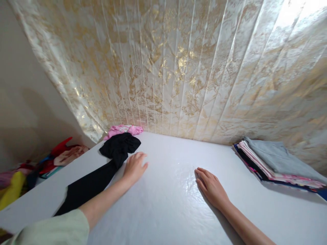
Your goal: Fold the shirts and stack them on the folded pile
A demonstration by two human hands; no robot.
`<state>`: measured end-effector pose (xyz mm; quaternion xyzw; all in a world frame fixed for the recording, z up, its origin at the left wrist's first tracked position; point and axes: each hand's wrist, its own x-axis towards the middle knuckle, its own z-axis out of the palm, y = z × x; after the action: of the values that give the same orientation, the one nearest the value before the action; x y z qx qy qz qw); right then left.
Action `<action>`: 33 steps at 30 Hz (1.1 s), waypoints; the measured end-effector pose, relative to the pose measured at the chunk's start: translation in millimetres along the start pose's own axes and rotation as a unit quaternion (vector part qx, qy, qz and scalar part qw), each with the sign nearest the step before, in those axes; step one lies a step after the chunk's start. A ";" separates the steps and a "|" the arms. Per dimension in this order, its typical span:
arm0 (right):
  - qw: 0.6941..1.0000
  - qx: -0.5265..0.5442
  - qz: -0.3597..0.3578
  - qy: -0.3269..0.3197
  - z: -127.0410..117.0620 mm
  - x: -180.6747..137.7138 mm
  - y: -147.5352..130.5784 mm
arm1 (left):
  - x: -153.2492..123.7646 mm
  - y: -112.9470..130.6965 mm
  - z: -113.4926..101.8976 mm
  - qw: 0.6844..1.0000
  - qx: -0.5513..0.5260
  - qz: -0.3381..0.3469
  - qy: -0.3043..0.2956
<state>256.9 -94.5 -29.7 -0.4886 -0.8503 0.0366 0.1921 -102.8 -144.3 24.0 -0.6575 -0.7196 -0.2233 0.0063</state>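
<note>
My left hand (135,166) is just right of a crumpled black garment (120,146), with thumb and fingers apart and nothing in them. Whether its far side touches the cloth I cannot tell. One long black part of the garment stretches toward me, partly behind my left forearm. My right hand (211,185) rests palm down on the white table (163,204), fingers stretched out and holding nothing. Behind the black garment lies a bunched pink garment (125,129) at the table's back edge.
A stack of folded clothes (278,163), grey on top, sits at the right of the table. Beyond the left edge, lower down, is a heap of colourful clothes (58,158). A gold-and-white curtain (173,68) hangs along the back edge.
</note>
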 end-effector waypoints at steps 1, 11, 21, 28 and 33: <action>1.000 0.000 0.000 0.001 -0.2 0.1 -0.3 | 1.3 -20.4 -9.5 0.997 0.062 -0.041 0.021; 1.000 0.003 -0.002 0.013 1.8 0.3 -0.1 | -16.5 -47.3 -17.2 0.987 0.070 -0.142 -0.035; 0.996 0.084 -0.005 -0.009 -9.9 -8.6 -2.4 | -51.8 89.7 0.8 0.965 -0.202 0.138 -0.089; 0.993 0.098 0.057 -0.011 -55.0 5.2 -19.9 | -26.9 46.1 44.3 0.993 -0.047 0.095 -0.048; 0.982 0.105 0.075 0.139 -134.7 58.7 -40.1 | -28.7 44.3 51.0 0.994 -0.036 0.100 -0.037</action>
<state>246.6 -82.6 121.8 -0.5285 -0.7676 0.0719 0.3554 -42.3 -153.0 -16.7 -0.7338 -0.6413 -0.2231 -0.0218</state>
